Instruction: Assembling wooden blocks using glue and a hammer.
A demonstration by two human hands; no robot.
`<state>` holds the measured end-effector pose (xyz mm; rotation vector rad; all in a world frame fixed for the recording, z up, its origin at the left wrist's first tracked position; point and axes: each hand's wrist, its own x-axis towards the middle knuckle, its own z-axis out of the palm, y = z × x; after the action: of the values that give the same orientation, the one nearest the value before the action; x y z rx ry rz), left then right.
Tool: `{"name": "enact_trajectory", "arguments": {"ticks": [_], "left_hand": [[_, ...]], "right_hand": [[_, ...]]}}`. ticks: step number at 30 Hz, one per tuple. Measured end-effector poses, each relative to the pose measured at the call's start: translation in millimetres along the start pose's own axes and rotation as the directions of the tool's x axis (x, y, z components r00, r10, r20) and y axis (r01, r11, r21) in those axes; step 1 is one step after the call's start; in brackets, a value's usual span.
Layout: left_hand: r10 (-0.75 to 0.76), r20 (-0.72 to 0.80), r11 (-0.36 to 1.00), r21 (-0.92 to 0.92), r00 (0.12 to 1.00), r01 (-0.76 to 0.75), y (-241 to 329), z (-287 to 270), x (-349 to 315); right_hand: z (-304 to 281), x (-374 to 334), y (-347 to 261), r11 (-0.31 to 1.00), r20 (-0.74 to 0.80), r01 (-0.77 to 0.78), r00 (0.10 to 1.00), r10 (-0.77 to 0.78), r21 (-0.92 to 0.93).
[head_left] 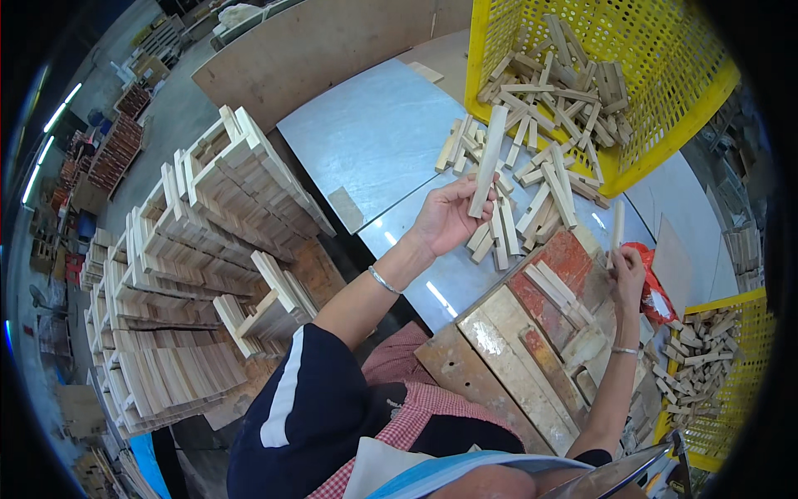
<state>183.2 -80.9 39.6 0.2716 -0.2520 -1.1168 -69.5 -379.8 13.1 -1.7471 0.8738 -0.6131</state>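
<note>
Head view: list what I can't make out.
Red plastic: head view, partly hidden behind the right hand.
Upper yellow crate: head view, far part cut off by the picture's upper edge.
Distant red-brown stacks: head view, too small to identify.

Woodworking shop — stacked slats (pixel 174 366), yellow crate (pixel 673 108).

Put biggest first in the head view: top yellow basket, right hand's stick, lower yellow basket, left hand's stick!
Top yellow basket
Lower yellow basket
Longer-looking stick in left hand
Shorter-looking stick in right hand
</note>
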Motion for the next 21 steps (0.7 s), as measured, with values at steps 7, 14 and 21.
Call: {"name": "enact_trajectory", "arguments": {"ticks": [7, 14, 21], "left_hand": [[-0.054, -0.020, 0.995, -0.090, 0.998, 0.052, -23, 2, -22], [-0.061, -0.053, 0.957, 0.282, 0.997, 0.074, -26, 12, -52], [-0.251, -0.071, 0.858, 0.445, 0.965, 0.256, -49, 11, -59]], "right_hand": [[-37, -63, -15, 0.953, 0.030, -0.057, 0.998, 0.050, 0.298], [-13, -82, -41, 0.815, 0.162, -0.130, 0.986, 0.045, 0.565], [-20, -84, -28, 0.799, 0.106, -0.145, 0.989, 0.103, 0.584]]}}
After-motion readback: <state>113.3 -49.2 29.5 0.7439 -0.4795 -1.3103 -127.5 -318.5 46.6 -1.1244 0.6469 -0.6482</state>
